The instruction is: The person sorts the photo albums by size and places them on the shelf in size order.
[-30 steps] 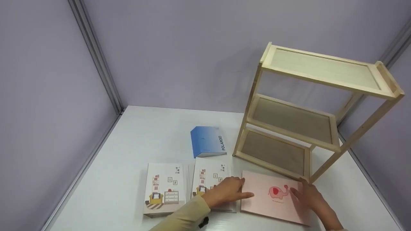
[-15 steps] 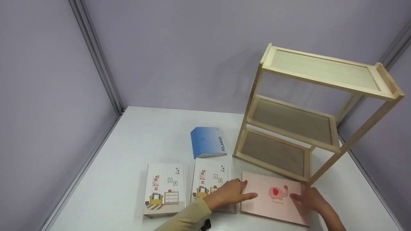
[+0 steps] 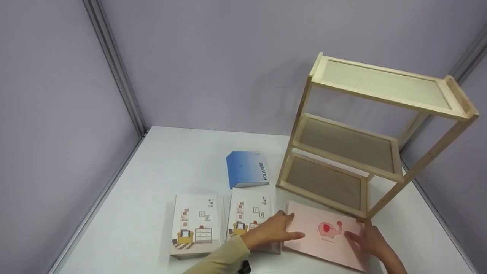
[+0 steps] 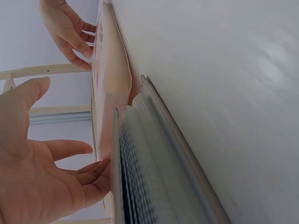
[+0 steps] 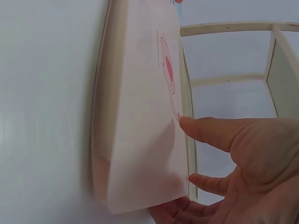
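Observation:
A pink album with a red elephant on its cover lies flat before the wooden shelf, slightly turned. At its left edge is my left hand; the fingertips touch the side, and the thumb stands off above the cover in the left wrist view. My right hand grips the right end, thumb over the cover by the elephant's trunk and fingers curled round the edge. Beneath my left forearm lies a white album with a room drawing, partly hidden; its clear sleeves show in the left wrist view.
A second white album lies to the left, and a blue album marked POLAROID behind. The three-tier wooden shelf stands on the right of the white table. Purple-grey walls enclose the back and sides.
The pink album has turned a little clockwise, its right front corner coming nearer. My right hand has shifted slightly toward me along its right edge. The other albums stay put.

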A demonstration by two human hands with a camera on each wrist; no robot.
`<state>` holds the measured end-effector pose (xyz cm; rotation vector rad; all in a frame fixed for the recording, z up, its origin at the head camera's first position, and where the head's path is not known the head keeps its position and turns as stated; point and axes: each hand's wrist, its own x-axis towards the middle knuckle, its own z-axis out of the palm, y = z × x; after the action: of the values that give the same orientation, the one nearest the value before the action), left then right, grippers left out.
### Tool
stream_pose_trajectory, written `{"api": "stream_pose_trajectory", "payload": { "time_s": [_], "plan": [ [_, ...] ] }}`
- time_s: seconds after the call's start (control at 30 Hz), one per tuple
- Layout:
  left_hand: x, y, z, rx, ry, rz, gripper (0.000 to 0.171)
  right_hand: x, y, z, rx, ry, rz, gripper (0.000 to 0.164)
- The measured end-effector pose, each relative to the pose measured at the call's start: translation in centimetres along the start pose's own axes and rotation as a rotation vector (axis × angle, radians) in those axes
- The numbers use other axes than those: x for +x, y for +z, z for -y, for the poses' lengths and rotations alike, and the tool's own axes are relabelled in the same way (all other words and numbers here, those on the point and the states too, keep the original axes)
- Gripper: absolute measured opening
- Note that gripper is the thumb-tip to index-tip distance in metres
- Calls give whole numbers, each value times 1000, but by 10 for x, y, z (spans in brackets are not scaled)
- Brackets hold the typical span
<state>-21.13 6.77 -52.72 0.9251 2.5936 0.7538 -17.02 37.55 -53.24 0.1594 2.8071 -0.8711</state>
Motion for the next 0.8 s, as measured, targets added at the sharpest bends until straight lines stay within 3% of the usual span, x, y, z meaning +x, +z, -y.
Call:
{"api": "stream_pose_trajectory", "payload": {
  "time_s": [0.2, 0.47, 0.63, 0.8],
  "plan": [
    [1, 2, 5, -59, 12, -9, 80, -3, -1, 0, 78, 12, 27, 87],
    [0, 5, 6, -169, -18, -28, 83, -7, -3, -2, 145, 5, 52, 87],
    [1, 7, 10, -250, 7, -55, 86, -8, -2, -5, 188, 7, 39, 86],
    [1, 5, 12, -275, 22, -48, 92, -7, -2, -5, 245, 53, 55, 87]
  ]
}}
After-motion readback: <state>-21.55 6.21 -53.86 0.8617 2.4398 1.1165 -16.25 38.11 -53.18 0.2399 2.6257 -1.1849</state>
